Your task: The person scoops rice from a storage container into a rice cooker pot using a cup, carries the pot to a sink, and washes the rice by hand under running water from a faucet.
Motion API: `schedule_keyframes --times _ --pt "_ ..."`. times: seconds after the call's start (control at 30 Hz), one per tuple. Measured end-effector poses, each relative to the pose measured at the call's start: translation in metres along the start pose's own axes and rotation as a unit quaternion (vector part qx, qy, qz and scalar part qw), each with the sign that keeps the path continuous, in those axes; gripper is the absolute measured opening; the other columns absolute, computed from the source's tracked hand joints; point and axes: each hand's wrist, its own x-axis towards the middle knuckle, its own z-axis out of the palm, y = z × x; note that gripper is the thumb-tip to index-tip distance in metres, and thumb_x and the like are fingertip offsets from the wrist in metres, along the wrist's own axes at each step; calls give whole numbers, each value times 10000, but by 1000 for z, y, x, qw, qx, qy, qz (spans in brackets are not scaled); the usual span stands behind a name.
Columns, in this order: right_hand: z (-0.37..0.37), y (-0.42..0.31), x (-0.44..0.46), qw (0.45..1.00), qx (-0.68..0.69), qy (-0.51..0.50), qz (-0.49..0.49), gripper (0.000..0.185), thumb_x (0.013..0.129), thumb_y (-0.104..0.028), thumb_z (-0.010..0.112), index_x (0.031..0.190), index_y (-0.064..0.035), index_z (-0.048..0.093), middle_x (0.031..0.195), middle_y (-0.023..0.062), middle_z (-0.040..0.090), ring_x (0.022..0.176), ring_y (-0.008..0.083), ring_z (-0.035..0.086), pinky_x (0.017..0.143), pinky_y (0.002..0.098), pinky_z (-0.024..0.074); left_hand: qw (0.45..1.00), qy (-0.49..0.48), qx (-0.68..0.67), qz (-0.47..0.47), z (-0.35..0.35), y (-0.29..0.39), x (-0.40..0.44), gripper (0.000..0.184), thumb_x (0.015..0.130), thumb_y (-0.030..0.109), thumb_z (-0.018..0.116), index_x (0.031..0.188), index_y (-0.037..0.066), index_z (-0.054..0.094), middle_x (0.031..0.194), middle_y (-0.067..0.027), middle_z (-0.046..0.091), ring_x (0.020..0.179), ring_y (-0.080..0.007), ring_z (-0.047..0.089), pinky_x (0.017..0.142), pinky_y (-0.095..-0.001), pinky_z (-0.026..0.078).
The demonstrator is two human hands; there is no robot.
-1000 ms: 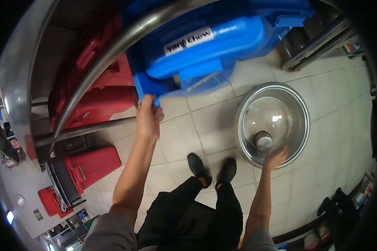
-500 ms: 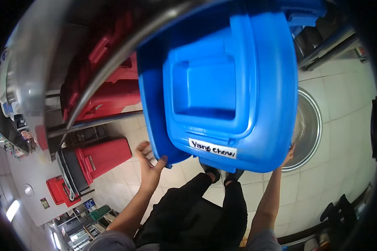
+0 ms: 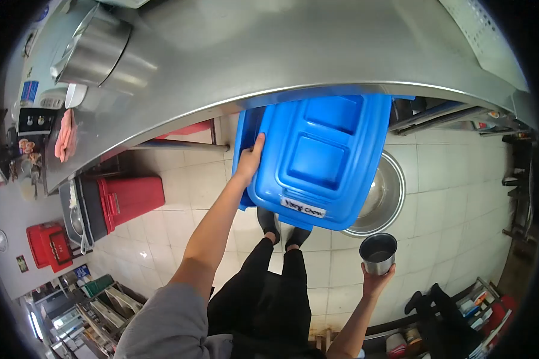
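A blue plastic bin [image 3: 241,134] stands partly under the steel counter. Its blue lid [image 3: 269,173], labelled "Yang Chow", sits askew, so a dark strip of the bin's inside shows on the left. My left hand [image 3: 250,160] grips the lid's left edge, thumb on top and the other fingers hidden below. Off to the lower right, my right hand [image 3: 377,282] is wrapped round the base of a metal cup [image 3: 378,263], held mouth up with a dark inside. Just beyond the cup, a large metal basin [image 3: 395,206] rests on the floor, partly covered by the lid.
The steel counter [image 3: 293,42] spans the top, with a metal pot [image 3: 96,51] and a pink cloth [image 3: 66,136] at its left. A red bin [image 3: 135,200] stands left on the tiled floor [image 3: 185,185]. Metal bars [image 3: 440,118] run under the counter at right.
My left hand has moved from beside the bin onto the lid's edge. My right hand has left the bin's right side and now holds a metal cup. The view has shifted, showing the countertop.
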Motion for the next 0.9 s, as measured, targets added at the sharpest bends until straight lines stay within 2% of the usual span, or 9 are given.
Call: schedule_keyframes --times 0.1,0.27,0.43,0.5,0.6,0.63,0.73,0.8,0.9 --pt "2 -15 -13 1000 16 9 -11 575 855 -574 469 1288 -200 417 1296 47 462 1117 262 509 802 478 498 999 16 -14 46 6 -5 -45 896 802 708 471 965 -162 616 900 -228 655 876 -290 638 793 -356 482" --pt "33 -72 -18 978 159 -16 -131 509 882 -492 467 1266 -159 479 1294 84 498 1170 276 495 883 511 462 999 9 -46 11 -5 -61 -130 865 841 677 448 1063 -147 592 1002 -206 641 971 -234 594 860 -321 444" --pt "131 -128 -17 979 43 -120 -159 637 885 -484 476 1373 -92 357 1355 126 430 1231 274 439 998 491 386 993 32 -17 -110 -102 -116 -222 732 902 599 414 949 -94 646 828 -127 646 775 -154 578 717 -305 475" --pt "206 -119 -24 932 -207 -248 -164 667 904 -490 441 1408 -79 295 1394 129 381 1259 255 405 1043 426 342 987 28 -5 -161 -160 -174 -238 687 920 568 406 892 -72 653 786 -96 641 720 -126 568 658 -287 474" --pt "306 -54 -5 851 -412 -262 -196 638 840 -286 660 1344 -65 335 1368 142 370 1220 264 402 930 356 402 982 116 -110 -103 -204 -189 -269 683 941 545 375 873 -78 647 802 -90 646 713 -127 575 661 -281 482" --pt "328 -19 20 797 -459 -279 -277 639 815 -353 682 1294 -66 370 1303 195 434 1165 272 459 896 358 422 986 103 -65 -111 -222 -186 -276 684 943 541 375 930 -96 625 859 -114 649 760 -151 591 710 -295 488" --pt "367 65 112 742 -559 -214 -302 645 789 -423 681 1237 -51 403 1089 284 547 1045 402 551 902 405 430 979 157 -110 -71 -240 -211 -284 704 940 553 370 1002 -112 592 925 -142 640 818 -176 592 768 -311 485" --pt "378 99 163 701 -590 -177 -360 666 766 -443 689 1223 -43 415 1131 295 514 1053 453 522 921 428 425 970 182 -132 -96 -235 -211 -286 723 934 567 367 1130 -113 516 1078 -178 590 944 -210 570 864 -340 455" --pt "377 140 188 533 -739 -101 -400 837 721 -409 731 1377 -156 277 1345 269 294 1196 459 372 921 519 425 950 225 -176 -129 -236 -252 -296 709 935 571 352 1238 -64 443 1191 -160 532 1049 -229 527 934 -353 413"
